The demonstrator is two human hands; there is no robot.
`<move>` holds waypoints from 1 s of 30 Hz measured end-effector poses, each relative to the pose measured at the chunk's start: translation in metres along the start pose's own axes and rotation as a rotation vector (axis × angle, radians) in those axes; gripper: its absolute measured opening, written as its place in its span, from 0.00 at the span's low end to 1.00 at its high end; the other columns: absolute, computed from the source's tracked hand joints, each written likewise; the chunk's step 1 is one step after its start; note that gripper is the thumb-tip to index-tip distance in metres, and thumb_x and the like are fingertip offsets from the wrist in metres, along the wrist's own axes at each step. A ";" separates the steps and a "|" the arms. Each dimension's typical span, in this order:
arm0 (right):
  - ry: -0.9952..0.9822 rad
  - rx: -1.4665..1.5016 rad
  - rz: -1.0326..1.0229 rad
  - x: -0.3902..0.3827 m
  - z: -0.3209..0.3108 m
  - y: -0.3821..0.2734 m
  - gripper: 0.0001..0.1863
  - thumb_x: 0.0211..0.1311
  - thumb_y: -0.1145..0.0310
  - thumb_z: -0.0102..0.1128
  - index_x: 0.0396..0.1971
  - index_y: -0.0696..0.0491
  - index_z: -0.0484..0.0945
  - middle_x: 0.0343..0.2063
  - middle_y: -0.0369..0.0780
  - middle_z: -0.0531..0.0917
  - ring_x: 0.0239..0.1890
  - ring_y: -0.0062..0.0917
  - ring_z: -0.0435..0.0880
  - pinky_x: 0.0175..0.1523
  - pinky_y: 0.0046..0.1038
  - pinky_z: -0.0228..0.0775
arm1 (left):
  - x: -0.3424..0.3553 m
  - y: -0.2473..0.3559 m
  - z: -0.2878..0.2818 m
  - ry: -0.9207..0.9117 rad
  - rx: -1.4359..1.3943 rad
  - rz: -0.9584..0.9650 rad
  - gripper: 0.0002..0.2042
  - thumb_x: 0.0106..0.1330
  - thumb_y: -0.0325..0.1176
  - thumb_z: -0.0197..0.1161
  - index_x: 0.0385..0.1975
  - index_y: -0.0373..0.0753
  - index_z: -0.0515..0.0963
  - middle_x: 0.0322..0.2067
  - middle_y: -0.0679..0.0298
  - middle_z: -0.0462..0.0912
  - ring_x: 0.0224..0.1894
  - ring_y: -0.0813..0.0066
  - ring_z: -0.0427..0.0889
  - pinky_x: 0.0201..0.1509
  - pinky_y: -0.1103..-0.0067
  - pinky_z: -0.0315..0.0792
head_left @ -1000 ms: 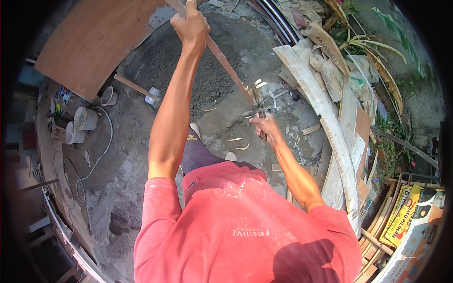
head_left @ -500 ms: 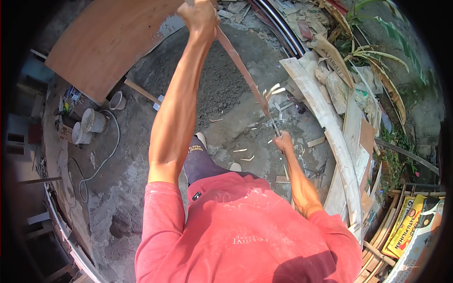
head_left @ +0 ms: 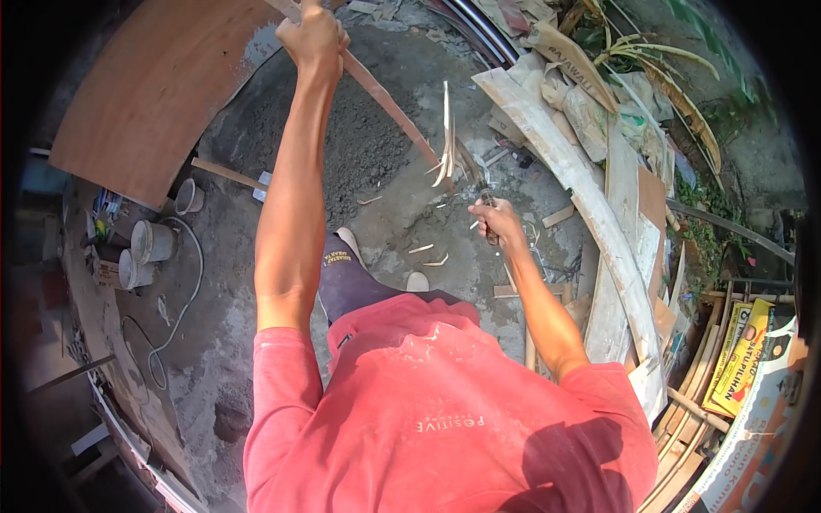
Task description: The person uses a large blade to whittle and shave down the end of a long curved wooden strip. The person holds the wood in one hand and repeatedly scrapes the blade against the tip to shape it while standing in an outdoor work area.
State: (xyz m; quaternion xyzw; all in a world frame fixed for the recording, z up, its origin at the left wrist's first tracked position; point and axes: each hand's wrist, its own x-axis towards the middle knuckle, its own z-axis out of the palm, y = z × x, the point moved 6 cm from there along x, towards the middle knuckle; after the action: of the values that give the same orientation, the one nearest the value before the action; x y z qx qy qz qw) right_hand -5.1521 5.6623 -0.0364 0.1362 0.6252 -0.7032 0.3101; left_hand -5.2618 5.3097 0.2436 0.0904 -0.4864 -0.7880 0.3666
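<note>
Near the top of the view my left hand is closed around a long, thin reddish-brown wooden strip, which slants down to the right away from me. Lower right, my right hand grips the handle of a machete, its dark blade partly edge-on beside the strip's lower end. Pale, curled wood slivers stick up from that end. Whether the blade touches the wood is hard to tell. A few loose shavings lie on the concrete near my shoes.
A heap of dark sand lies behind the strip. To the left are a plywood sheet, buckets and a hose. Long boards and cement sacks are piled on the right, beside plants.
My right hand has moved up and left with the machete, whose blade now stands beside the strip's end. The slivers there stand up longer. My left hand still grips the strip.
</note>
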 end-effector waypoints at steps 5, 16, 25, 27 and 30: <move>0.321 -0.073 -0.198 -0.015 -0.037 -0.005 0.13 0.60 0.66 0.69 0.30 0.50 0.71 0.16 0.29 0.69 0.14 0.13 0.66 0.19 0.20 0.60 | 0.006 -0.009 -0.005 -0.150 -0.096 -0.107 0.22 0.72 0.45 0.58 0.16 0.50 0.60 0.07 0.74 0.56 0.05 0.79 0.56 0.08 0.78 0.50; 0.460 -0.457 -0.676 -0.024 -0.021 0.011 0.28 0.58 0.47 0.71 0.40 0.60 0.81 0.32 0.43 0.86 0.35 0.30 0.85 0.44 0.34 0.75 | 0.015 -0.005 -0.019 -0.576 -0.637 -0.448 0.37 0.53 0.78 0.55 0.12 0.49 0.53 0.09 0.73 0.53 0.09 0.83 0.56 0.16 0.83 0.55; 0.607 -0.483 -0.505 -0.052 -0.066 0.081 0.20 0.61 0.53 0.69 0.38 0.57 0.82 0.28 0.41 0.85 0.31 0.28 0.84 0.41 0.32 0.73 | 0.020 0.060 -0.032 -0.518 -0.163 -0.091 0.41 0.51 0.86 0.36 0.09 0.46 0.52 0.08 0.70 0.52 0.10 0.78 0.53 0.19 0.80 0.56; 0.634 -0.499 -0.473 -0.060 -0.085 0.104 0.21 0.62 0.53 0.68 0.38 0.58 0.81 0.27 0.41 0.85 0.31 0.28 0.84 0.41 0.32 0.73 | 0.010 0.092 -0.035 -0.456 -0.072 0.095 0.41 0.51 0.86 0.34 0.09 0.46 0.52 0.08 0.70 0.51 0.11 0.77 0.52 0.19 0.80 0.54; 0.648 -0.501 -0.381 -0.063 -0.116 0.130 0.22 0.63 0.51 0.67 0.36 0.59 0.79 0.27 0.42 0.85 0.31 0.28 0.84 0.41 0.33 0.73 | 0.012 0.117 -0.036 -0.498 -0.043 0.166 0.42 0.51 0.86 0.32 0.08 0.45 0.55 0.07 0.69 0.52 0.10 0.77 0.53 0.17 0.80 0.53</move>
State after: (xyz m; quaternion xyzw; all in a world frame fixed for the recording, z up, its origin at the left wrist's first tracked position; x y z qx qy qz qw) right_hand -5.0480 5.7875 -0.1240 0.1525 0.8548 -0.4959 -0.0134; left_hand -5.1948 5.2459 0.3252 -0.1543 -0.5504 -0.7634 0.3009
